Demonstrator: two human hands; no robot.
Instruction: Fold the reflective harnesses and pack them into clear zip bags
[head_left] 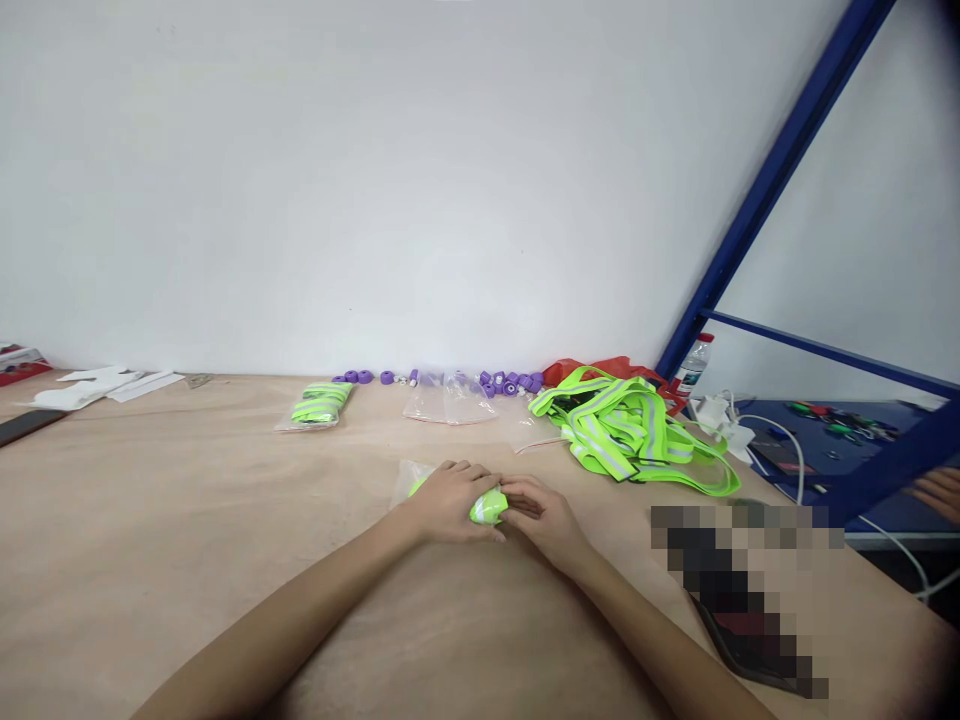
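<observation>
A folded neon-green reflective strap (489,507) with a silver stripe lies in a clear plastic bag (409,478) on the table in front of me. My left hand (454,500) lies over the bag and grips it, with the thumb on the near side, so most of the bundle is hidden. At the bag's right end, the fingers of my right hand (546,518) pinch the edge. Beyond my hands sits another bagged strap (321,404). A loose heap of green reflective straps (626,430) spreads to the right.
Flat clear bags (450,400) lie near the wall, beside several purple rolls (511,383). A red bag (589,370) and a bottle (695,365) stand behind the straps. A pixelated dark object (739,600) is at right. Blue frame bars (780,180) rise there; another person's hand (941,492) shows beyond.
</observation>
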